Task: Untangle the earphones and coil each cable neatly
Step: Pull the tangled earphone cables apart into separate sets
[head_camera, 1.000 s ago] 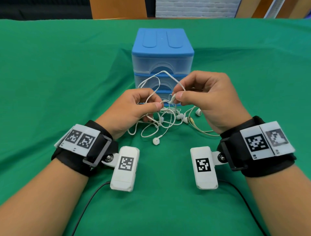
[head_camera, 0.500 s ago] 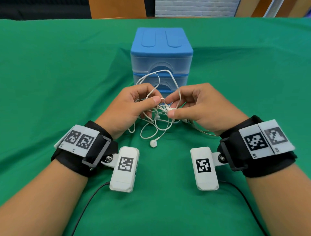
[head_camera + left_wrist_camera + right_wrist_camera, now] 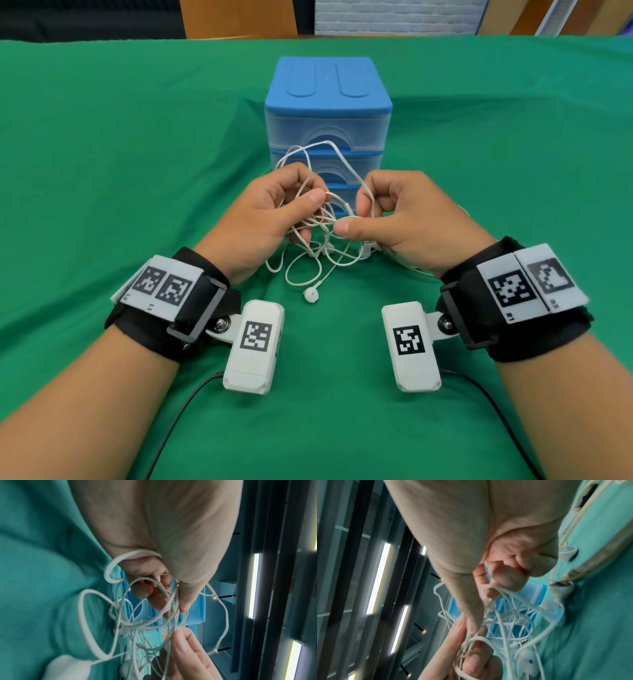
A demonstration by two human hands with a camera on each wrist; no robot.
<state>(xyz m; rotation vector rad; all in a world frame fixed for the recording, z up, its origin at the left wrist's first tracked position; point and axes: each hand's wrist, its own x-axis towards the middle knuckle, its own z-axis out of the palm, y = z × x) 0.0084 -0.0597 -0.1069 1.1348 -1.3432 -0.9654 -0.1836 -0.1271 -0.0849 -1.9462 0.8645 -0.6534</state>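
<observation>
A knot of white earphone cables (image 3: pixel 323 226) hangs between my two hands just above the green cloth. My left hand (image 3: pixel 274 212) pinches strands of the tangle between thumb and curled fingers, as the left wrist view shows (image 3: pixel 168 601). My right hand (image 3: pixel 394 216) pinches other strands with its thumb and curled forefinger (image 3: pixel 489 595). A tall loop (image 3: pixel 322 150) arches up in front of the drawers. One earbud (image 3: pixel 311 294) lies on the cloth below the tangle. More earbuds (image 3: pixel 556 589) rest on the cloth under my right hand.
A small blue plastic drawer unit (image 3: pixel 327 123) stands right behind the hands. A beige cable (image 3: pixel 411 270) trails on the cloth under my right palm. Green cloth (image 3: pixel 120 171) covers the whole table. Black leads (image 3: pixel 178 414) run from the wrist cameras toward me.
Both hands dropped lower and closer, then my right hand shifted its pinch to strands nearer the knot. The loose earbud slid slightly left on the cloth.
</observation>
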